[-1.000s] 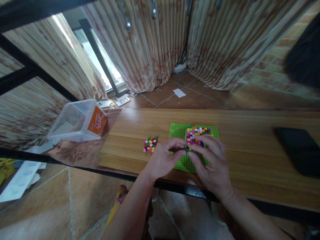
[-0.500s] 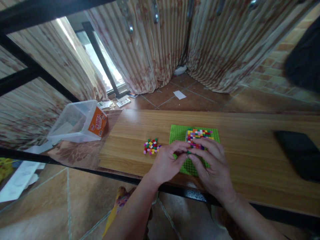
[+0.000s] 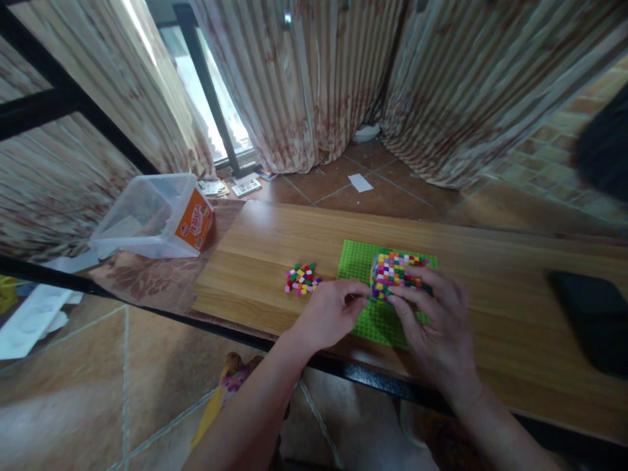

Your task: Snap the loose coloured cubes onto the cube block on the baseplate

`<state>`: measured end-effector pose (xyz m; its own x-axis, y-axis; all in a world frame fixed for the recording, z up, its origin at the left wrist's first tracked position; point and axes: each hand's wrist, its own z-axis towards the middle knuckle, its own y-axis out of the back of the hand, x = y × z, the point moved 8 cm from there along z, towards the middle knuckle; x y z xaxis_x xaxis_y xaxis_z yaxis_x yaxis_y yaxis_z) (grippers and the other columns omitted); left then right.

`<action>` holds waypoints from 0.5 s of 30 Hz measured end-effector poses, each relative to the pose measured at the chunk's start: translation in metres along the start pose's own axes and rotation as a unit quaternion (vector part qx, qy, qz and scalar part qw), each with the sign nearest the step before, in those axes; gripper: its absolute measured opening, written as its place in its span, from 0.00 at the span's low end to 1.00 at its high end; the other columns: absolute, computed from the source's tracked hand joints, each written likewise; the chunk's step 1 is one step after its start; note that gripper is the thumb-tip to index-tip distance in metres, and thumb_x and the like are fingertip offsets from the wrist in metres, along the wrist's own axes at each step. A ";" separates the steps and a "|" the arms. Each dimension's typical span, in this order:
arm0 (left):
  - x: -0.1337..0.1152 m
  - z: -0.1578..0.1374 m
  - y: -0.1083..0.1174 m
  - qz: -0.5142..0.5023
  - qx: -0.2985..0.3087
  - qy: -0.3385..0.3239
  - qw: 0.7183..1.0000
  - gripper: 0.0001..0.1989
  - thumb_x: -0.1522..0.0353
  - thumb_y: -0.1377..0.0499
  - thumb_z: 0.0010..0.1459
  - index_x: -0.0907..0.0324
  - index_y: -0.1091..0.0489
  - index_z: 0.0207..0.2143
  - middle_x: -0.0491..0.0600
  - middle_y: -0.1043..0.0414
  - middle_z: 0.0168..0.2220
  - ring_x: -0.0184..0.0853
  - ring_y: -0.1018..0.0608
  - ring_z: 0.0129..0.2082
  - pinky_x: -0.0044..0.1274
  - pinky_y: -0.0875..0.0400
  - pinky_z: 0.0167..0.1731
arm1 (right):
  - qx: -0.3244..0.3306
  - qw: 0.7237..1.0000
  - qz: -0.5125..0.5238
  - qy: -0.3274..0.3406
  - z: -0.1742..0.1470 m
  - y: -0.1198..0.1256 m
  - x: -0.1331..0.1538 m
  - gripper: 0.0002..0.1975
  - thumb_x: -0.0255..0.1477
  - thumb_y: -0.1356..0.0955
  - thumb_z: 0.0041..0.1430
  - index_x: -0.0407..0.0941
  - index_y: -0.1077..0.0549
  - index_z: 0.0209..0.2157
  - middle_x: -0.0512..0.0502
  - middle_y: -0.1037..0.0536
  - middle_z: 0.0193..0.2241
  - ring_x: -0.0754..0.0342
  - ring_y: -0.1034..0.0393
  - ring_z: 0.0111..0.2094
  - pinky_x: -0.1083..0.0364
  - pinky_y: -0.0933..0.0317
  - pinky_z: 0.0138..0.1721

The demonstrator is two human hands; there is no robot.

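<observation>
Multicoloured toy-brick block, over a green studded baseplate, held under the half-curled fingers of the right hand, which has shifted rightward, seemingly freeing the near-left corner for the left hand, its finger and thumb nearly pinched there, contents indiscernible.

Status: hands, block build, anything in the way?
Right hand on block build; left hand at its near-left corner, grip unclear. Build over green baseplate, loose bricks to the left. In the way: right hand, hiding part of build.
</observation>
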<state>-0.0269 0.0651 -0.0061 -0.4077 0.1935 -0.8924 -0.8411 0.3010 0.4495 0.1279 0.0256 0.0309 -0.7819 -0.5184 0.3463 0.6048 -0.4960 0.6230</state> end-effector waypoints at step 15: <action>-0.009 -0.003 -0.010 0.006 0.020 -0.039 0.999 0.14 0.73 0.43 0.62 0.57 0.20 0.46 0.50 0.17 0.45 0.36 0.17 0.42 0.26 0.25 0.45 | -0.022 0.999 -0.007 -0.031 -0.006 -0.008 -0.001 0.01 0.27 0.28 0.61 0.48 0.22 0.35 0.42 0.22 0.48 0.41 0.29 0.52 0.39 0.37 0.53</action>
<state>-0.0159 0.0580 -0.0024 -0.3862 0.2695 -0.8822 -0.8210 0.3355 0.4619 0.1246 0.0259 0.0212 -0.7975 -0.4673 0.3817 0.5987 -0.5344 0.5966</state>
